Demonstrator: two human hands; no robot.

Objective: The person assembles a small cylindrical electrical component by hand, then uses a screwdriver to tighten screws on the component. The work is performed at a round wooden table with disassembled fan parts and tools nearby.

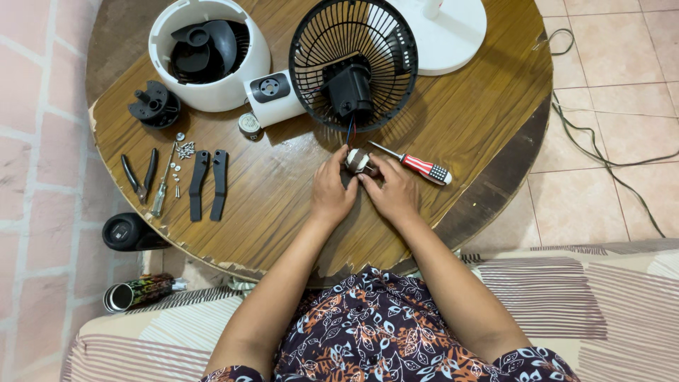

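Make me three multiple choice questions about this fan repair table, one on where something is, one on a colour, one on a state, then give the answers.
1. Where does the screwdriver lie?
A. right of the hands
B. inside the white housing
C. on the floor

2. What colour is the fan grille?
A. white
B. black
C. red

3. What are the left hand and right hand doing?
A. resting apart, empty
B. both holding the small motor part
C. gripping pliers

Answers: A, it lies on the table by the right hand; B, its wires are black; B, both hands' fingers close around it.

Round wooden table [467, 120], pink tiled floor [608, 56], striped sofa [601, 297]
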